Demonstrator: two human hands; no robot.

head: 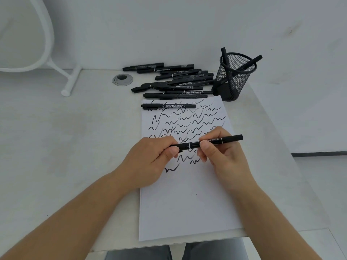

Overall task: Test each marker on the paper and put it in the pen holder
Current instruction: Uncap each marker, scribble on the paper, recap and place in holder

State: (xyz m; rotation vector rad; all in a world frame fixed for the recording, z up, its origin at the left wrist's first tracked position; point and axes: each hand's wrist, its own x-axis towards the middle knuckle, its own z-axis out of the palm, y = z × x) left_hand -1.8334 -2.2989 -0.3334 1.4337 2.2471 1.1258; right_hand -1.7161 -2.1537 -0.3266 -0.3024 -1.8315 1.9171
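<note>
Left hand (150,156) and right hand (221,152): fingers (203,147) curled around one black marker (193,144), held level above scribbled paper (187,203).

Black markers (169,82), scribbled white paper (187,203)

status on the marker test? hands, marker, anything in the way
Both hands on one marker: left hand grips its left end, right hand pinches the barrel. Held level over the paper. Pen holder has two markers; nothing blocks the route.
</note>
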